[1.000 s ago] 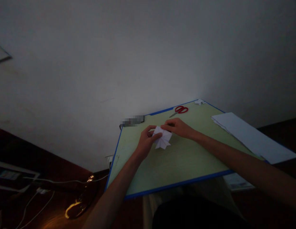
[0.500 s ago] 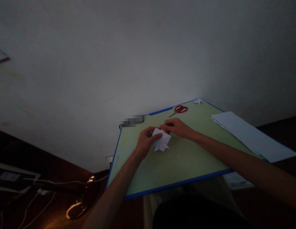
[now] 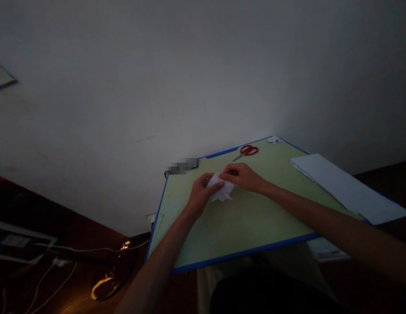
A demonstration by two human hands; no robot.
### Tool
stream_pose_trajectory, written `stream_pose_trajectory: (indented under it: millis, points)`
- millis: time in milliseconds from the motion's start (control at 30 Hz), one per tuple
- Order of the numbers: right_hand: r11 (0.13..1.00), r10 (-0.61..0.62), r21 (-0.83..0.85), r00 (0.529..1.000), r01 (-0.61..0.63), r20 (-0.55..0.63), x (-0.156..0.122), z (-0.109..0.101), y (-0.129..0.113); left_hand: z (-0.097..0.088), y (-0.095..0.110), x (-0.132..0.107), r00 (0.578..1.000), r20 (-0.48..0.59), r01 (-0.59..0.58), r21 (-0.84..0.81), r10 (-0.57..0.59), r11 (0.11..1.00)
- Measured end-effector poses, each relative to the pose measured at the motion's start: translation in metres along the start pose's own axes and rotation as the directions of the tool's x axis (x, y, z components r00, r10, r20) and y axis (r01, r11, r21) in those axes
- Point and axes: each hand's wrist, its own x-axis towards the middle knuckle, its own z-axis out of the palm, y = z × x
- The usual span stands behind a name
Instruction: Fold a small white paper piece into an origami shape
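- The folded white paper piece [image 3: 222, 190] lies on the green surface [image 3: 242, 226], in its far middle part, held between both hands.
- The left hand [image 3: 200, 195] pinches the paper's left edge, fingers [image 3: 215, 186] closed narrow on it.
- The right hand [image 3: 243, 176] covers the paper's upper right part, fingers bent down and closed on its top edge.
- Red-handled scissors [image 3: 246, 151] lie near the far edge, beyond the right hand and apart from it.
- A small white paper scrap [image 3: 274, 139] sits at the far corner.
- A stack of white sheets [image 3: 346, 187] rests along the right side, overhanging the blue border.
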Motion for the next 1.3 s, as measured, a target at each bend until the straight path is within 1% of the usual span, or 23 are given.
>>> stream_pose_trajectory:
  millis: [100,167,267,400,533,600,700,733,833,900,1033,1133,1200,1300]
  points:
    - [1.0,0.021,0.013,0.998,-0.021,-0.059,0.0006,0.0007,0.0013,-0.0028,-0.0026,0.0022,0.998,-0.062,-0.005,0.077,0.01,0.997]
    - [0.999,0.041,0.033,0.998,-0.039,-0.048,0.0006,0.0008,0.0004,-0.0048,-0.004,0.0039,0.995,-0.099,-0.007,0.072,0.014,0.997]
    - [0.996,0.047,0.071,0.999,-0.048,0.01,0.0005,-0.0004,-0.0015,-0.0065,-0.0043,0.006,0.99,-0.144,0.006,-0.023,-0.009,1.0]
    - [0.994,0.057,0.091,0.996,-0.064,0.075,-0.0001,-0.0019,-0.0011,-0.0063,-0.0005,0.0072,0.982,-0.177,0.033,-0.169,-0.063,0.985]
    - [0.993,0.091,0.06,0.98,-0.104,0.177,-0.0015,-0.0003,-0.0004,-0.0049,0.0018,0.0074,0.978,-0.194,0.037,-0.229,-0.083,0.973]
    - [0.995,0.071,0.052,0.985,-0.08,0.159,-0.0021,0.0004,-0.0008,-0.0048,0.0006,0.0077,0.979,-0.188,0.036,-0.225,-0.079,0.974]
    - [0.999,-0.001,0.039,0.999,0.0,0.047,-0.0024,-0.0007,-0.0019,-0.0054,-0.0019,0.0082,0.979,-0.191,0.037,-0.191,-0.074,0.981]
    - [0.999,-0.026,0.04,0.999,0.025,0.034,-0.0024,-0.0016,-0.0022,-0.0056,-0.0021,0.0082,0.979,-0.191,0.04,-0.182,-0.075,0.983]
    - [0.996,-0.079,0.054,0.993,0.075,0.084,-0.0023,-0.0043,-0.0031,-0.0054,-0.0005,0.0073,0.981,-0.18,0.035,-0.187,-0.069,0.982]
    - [0.995,-0.093,0.049,0.99,0.089,0.108,-0.0023,-0.0053,-0.0036,-0.0044,0.0016,0.0061,0.984,-0.166,0.026,-0.198,-0.059,0.98]
    - [0.994,-0.109,0.002,0.992,0.109,0.061,-0.0027,-0.005,-0.0035,-0.0023,0.0032,0.0042,0.989,-0.136,0.031,-0.196,-0.058,0.98]
    - [0.991,-0.13,-0.026,0.991,0.131,0.044,-0.0031,-0.0046,-0.0021,-0.0025,0.0011,0.0044,0.989,-0.136,0.025,-0.185,-0.051,0.982]
    - [0.983,-0.166,-0.073,0.984,0.17,0.059,-0.0034,-0.0048,-0.0013,-0.0037,-0.0006,0.0053,0.988,-0.151,0.009,-0.179,-0.036,0.984]
    - [0.945,-0.27,-0.165,0.958,0.282,0.096,-0.004,-0.0067,-0.0023,-0.006,-0.0011,0.0068,0.987,-0.161,0.001,-0.167,-0.028,0.986]
